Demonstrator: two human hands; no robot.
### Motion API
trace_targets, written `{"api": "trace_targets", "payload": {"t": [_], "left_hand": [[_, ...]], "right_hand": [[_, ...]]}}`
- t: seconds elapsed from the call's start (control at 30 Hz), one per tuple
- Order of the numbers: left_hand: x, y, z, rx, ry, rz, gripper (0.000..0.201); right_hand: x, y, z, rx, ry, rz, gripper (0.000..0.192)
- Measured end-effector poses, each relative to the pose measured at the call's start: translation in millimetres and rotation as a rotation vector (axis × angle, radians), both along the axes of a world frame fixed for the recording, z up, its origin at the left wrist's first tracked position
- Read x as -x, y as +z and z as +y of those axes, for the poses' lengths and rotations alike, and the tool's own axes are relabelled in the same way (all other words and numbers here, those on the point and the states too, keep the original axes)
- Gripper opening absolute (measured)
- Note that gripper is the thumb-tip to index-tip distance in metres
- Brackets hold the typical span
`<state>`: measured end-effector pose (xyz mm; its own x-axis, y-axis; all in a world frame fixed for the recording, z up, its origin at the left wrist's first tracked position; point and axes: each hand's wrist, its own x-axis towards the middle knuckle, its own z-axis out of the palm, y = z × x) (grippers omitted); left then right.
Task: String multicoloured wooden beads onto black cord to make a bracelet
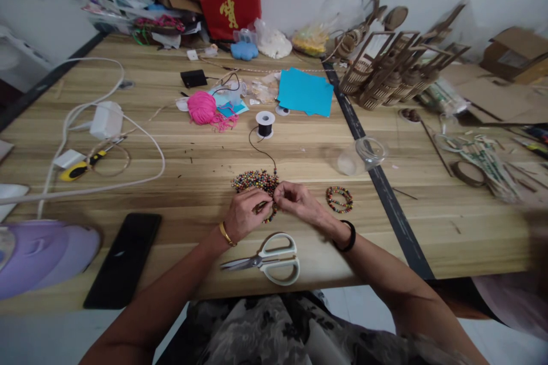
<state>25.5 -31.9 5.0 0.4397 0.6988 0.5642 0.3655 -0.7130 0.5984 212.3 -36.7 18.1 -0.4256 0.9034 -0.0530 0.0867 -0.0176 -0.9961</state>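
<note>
We are viewing a long pale wooden bench (pixel 180 182) from the head cam. Both hands are meeting at centre, just at the near edge of a loose pile of small multicoloured beads (pixel 253 180). The left hand (pixel 245 213) is curling w/ fingertips pressed together, pinching what appears to be a bead or the cord end; the exact item is too small to tell. The right hand (pixel 296 200) is likewise pinching at the same spot, fingertips touching the left's. A thin black cord (pixel 261 152) is running from the hands' meeting point, past the pile, up to a small white spool of black thread (pixel 265 123) further back.

Near items: a finished multicoloured bead bracelet (pixel 339 199) lying just beside the right hand; white-handled scissors (pixel 268 261), blades closed, lying near the bench edge betw. the forearms; a black phone (pixel 123 258) to the left; a clear plastic cup on its side (pixel 362 155) to the right; a pink yarn ball (pixel 202 108) well behind.

Risks, in our judgement: the bead pile is sitting unconfined, so a wrist sweep could be scattering beads toward the near edge. The cord is lying slack across the pile; a tug could be rolling the spool or dragging beads. If the pinch is slipping, threaded beads could be running off the open end. The scissors are close under the wrists, a snag hazard.
</note>
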Motion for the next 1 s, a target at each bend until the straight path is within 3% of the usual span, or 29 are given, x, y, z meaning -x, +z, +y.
{"api": "trace_targets", "payload": {"t": [0.37, 0.7, 1.0], "left_hand": [[2.1, 3.7, -2.4, -0.163, 0.02, 0.177, 0.014], [3.7, 1.7, -1.3, -0.126, 0.03, 0.173, 0.013], [2.3, 3.4, -0.4, -0.082, 0.019, 0.129, 0.012]], "right_hand": [[3.1, -1.2, -1.5, -0.049, -0.035, -0.094, 0.019], [3.5, 4.5, -7.3, -0.399, -0.069, -0.295, 0.012], [2.0, -1.7, -5.2, -0.255, -0.053, -0.182, 0.014]]}}
